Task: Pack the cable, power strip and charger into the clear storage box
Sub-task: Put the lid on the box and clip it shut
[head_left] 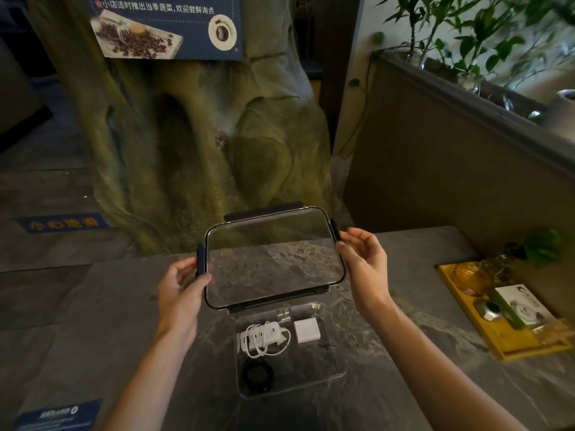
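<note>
The clear storage box (337, 365) stands open on the grey stone table. Inside it lie a white power strip (259, 336) wrapped in its white cord, a white charger (306, 329) to its right, and a coiled black cable (257, 375) in the near left corner. Above the box I hold the clear lid (273, 259) with black clips, tilted up. My left hand (183, 287) grips its left clip. At the right clip my right hand (362, 259) pinches the lid's edge.
A yellow wooden tray (510, 353) with glass cups, a small box and a round metal item sits at the table's right. A blue card (59, 415) lies at the near left. A fake tree trunk (193, 135) and a low wall with plants (466, 35) stand behind.
</note>
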A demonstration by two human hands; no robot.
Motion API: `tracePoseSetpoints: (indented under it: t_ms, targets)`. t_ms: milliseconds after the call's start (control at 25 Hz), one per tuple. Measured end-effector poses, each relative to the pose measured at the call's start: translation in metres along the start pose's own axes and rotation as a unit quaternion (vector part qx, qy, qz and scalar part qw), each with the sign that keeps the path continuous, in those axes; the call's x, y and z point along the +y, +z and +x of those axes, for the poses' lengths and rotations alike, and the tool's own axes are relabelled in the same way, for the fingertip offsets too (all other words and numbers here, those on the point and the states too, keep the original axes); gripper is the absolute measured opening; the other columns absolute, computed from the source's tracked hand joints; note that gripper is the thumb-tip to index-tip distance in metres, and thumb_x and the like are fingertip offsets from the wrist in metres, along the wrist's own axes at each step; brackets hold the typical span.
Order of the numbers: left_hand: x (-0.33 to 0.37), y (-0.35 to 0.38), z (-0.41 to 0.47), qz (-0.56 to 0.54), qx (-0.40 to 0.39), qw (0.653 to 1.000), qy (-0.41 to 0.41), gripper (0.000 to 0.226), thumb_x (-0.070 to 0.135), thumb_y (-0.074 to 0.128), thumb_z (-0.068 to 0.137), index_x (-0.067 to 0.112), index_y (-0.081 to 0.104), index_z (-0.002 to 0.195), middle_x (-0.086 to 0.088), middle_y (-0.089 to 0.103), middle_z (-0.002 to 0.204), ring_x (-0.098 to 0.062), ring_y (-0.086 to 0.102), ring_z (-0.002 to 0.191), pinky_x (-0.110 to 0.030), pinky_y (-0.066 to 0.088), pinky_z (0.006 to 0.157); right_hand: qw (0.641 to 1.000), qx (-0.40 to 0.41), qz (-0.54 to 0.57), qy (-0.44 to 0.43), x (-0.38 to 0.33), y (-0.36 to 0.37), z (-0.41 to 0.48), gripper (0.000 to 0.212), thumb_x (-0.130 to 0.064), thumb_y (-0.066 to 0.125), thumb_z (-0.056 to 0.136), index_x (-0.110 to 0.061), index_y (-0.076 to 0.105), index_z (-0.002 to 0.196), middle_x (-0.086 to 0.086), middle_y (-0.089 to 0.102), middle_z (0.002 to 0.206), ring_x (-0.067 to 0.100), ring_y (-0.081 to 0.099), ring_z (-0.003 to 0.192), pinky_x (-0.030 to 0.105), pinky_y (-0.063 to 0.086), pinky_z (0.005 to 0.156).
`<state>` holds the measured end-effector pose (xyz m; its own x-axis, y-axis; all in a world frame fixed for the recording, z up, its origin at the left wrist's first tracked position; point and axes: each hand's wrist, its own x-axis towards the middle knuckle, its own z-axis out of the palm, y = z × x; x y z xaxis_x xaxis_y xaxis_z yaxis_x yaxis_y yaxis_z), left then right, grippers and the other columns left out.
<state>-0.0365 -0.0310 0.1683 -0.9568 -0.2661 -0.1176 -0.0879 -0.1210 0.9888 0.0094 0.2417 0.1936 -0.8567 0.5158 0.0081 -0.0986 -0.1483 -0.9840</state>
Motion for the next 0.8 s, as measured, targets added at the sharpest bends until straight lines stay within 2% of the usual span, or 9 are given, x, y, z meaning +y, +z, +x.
tracePoseSetpoints:
  t_ms: [120, 200, 320, 440, 520, 640, 800]
  targets:
    - [-0.018, 0.0, 0.002, 0.019, -0.001, 0.999, -0.042, 0.053, -0.021, 0.054, 0.081, 0.009, 0.05, 0.125, -0.007, 0.062, 0.108, -0.019, 0.064, 0.095, -0.03, 0.052, 0.081, 0.995, -0.028, -0.083, 0.05, 0.017, -0.006, -0.001, 0.041, -0.005, 0.066, 0.087, -0.019, 0.05, 0.121, -0.002, 0.061, 0.107, 0.01, 0.061, 0.099, 0.02, 0.05, 0.079]
    - [-0.035, 0.001, 0.004, 0.043, -0.009, 0.996, -0.077, 0.063, -0.022, 0.052, 0.081, 0.007, 0.043, 0.136, -0.01, 0.061, 0.111, -0.023, 0.063, 0.099, -0.037, 0.051, 0.086, 0.986, -0.046, -0.124, 0.098, 0.036, -0.012, 0.001, 0.043, -0.003, 0.067, 0.086, -0.022, 0.049, 0.121, -0.006, 0.061, 0.105, 0.01, 0.061, 0.098, 0.018, 0.047, 0.075]
    - [-0.061, -0.001, 0.006, 0.095, -0.008, 0.99, -0.105, 0.057, -0.019, 0.055, 0.081, -0.001, 0.048, 0.135, -0.01, 0.064, 0.099, -0.024, 0.063, 0.094, -0.039, 0.048, 0.093, 0.969, -0.051, -0.212, 0.114, 0.067, -0.023, 0.002, 0.034, 0.005, 0.065, 0.082, -0.011, 0.065, 0.112, -0.002, 0.07, 0.097, 0.02, 0.066, 0.097, 0.021, 0.049, 0.074]
    - [-0.083, -0.002, 0.004, 0.103, -0.002, 0.986, -0.128, 0.053, -0.019, 0.054, 0.083, -0.001, 0.049, 0.133, -0.012, 0.064, 0.11, -0.026, 0.064, 0.103, -0.038, 0.047, 0.095, 0.957, -0.057, -0.25, 0.135, 0.086, -0.029, -0.003, 0.036, 0.012, 0.06, 0.081, -0.014, 0.068, 0.105, -0.006, 0.07, 0.09, 0.013, 0.066, 0.086, 0.016, 0.048, 0.066]
    - [-0.096, -0.002, 0.002, 0.111, -0.003, 0.984, -0.139, 0.052, -0.019, 0.052, 0.084, -0.001, 0.048, 0.133, -0.016, 0.063, 0.119, -0.025, 0.062, 0.108, -0.034, 0.045, 0.094, 0.949, -0.058, -0.271, 0.151, 0.101, -0.033, -0.003, 0.036, 0.009, 0.06, 0.081, -0.016, 0.069, 0.105, -0.004, 0.072, 0.092, 0.014, 0.068, 0.088, 0.022, 0.052, 0.069]
    - [-0.111, -0.001, -0.003, 0.136, -0.006, 0.978, -0.156, 0.051, -0.015, 0.052, 0.088, -0.001, 0.044, 0.136, -0.017, 0.059, 0.125, -0.024, 0.058, 0.112, -0.032, 0.043, 0.094, 0.933, -0.059, -0.316, 0.16, 0.117, -0.037, -0.001, 0.034, 0.002, 0.061, 0.079, -0.018, 0.07, 0.105, -0.002, 0.074, 0.096, 0.018, 0.069, 0.093, 0.041, 0.058, 0.082]
    - [-0.133, -0.001, -0.007, 0.2, -0.01, 0.966, -0.163, 0.056, -0.004, 0.055, 0.091, 0.005, 0.037, 0.143, -0.016, 0.046, 0.142, -0.027, 0.047, 0.13, -0.038, 0.037, 0.106, 0.916, -0.067, -0.355, 0.173, 0.136, -0.043, 0.0, 0.029, -0.004, 0.062, 0.081, -0.02, 0.067, 0.104, -0.001, 0.073, 0.098, 0.02, 0.069, 0.094, 0.044, 0.058, 0.082]
